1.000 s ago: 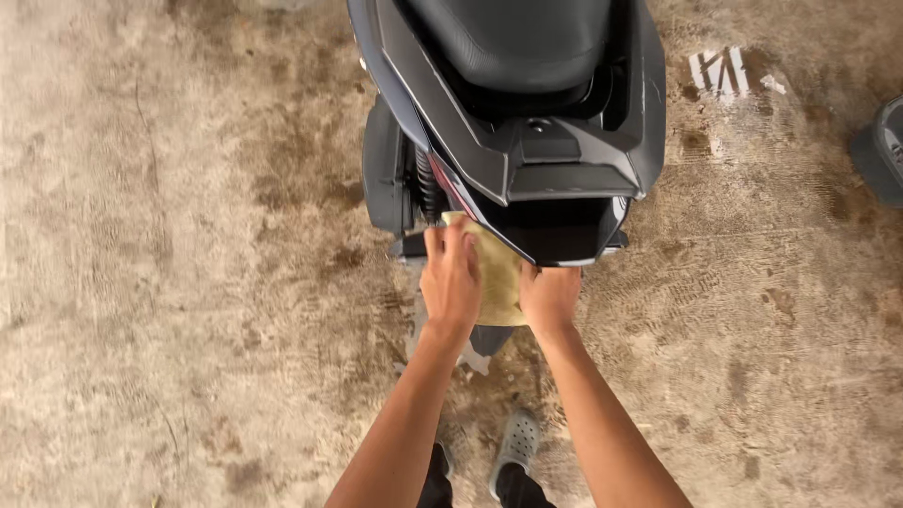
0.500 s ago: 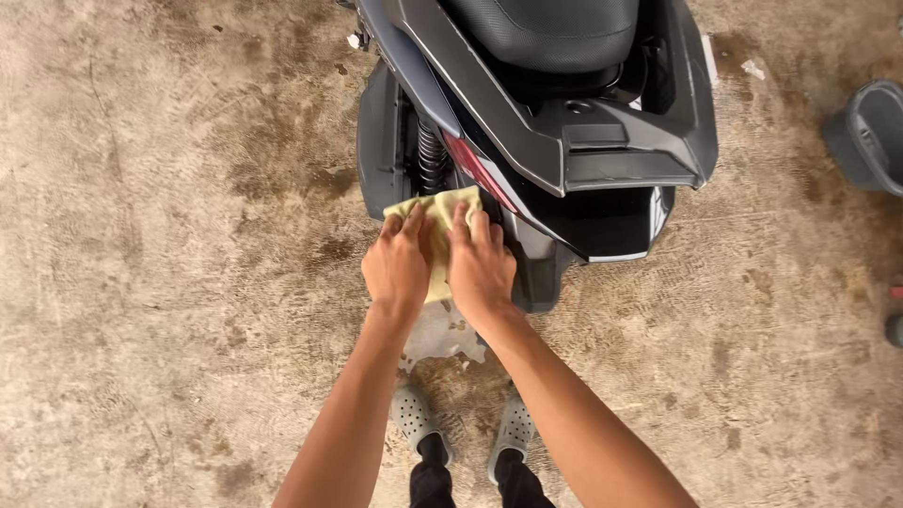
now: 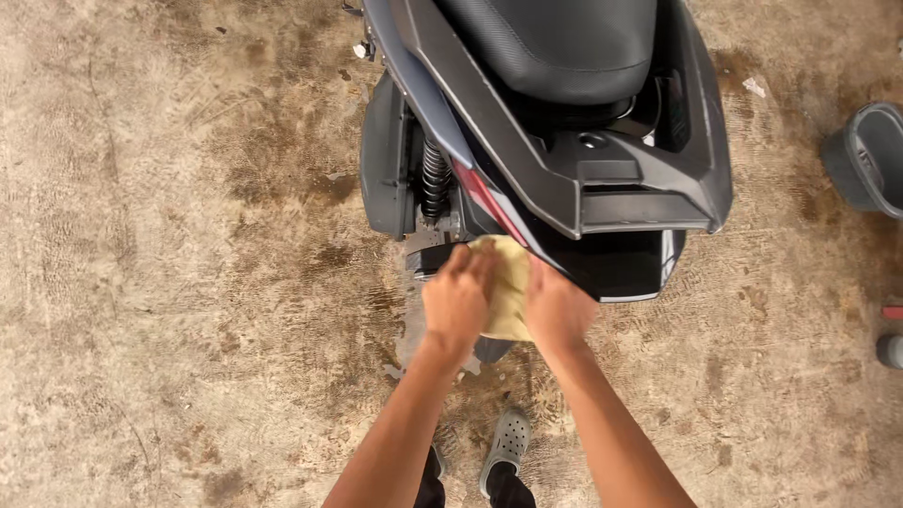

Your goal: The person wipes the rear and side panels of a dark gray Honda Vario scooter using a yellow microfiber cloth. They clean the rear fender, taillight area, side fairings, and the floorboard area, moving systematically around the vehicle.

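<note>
A: Where's the cloth (image 3: pixel 508 282)?

B: Pressed against the scooter (image 3: pixel 564 150) at its rear, low on the left side, just under the red tail strip (image 3: pixel 489 199) and next to the shock spring (image 3: pixel 434 179). It's a pale yellow pad, bunched between your palms.

A: And my hands?

B: Your left hand (image 3: pixel 456 301) lies curled over the cloth's left edge, fingers bent onto it. Your right hand (image 3: pixel 557 306) is flat against its right edge, holding it to the panel. Both grip the cloth.

A: How far along would you say?

B: Hard to judge. The seat (image 3: pixel 555 42) and upper rear panels look clean and matte; I'd guess the lower rear and the wheel area are what's left. The floor (image 3: pixel 188 282) under the tail is damp and stained.

A: Which way does the cloth run?

B: Its long axis goes from your wrists up toward the tail, slightly tilted left; the far end tucks under the bodywork. The scooter itself points away from you, tail nearest your shoes (image 3: pixel 508 442). A grey tub (image 3: pixel 870 160) sits well apart on the right.
</note>
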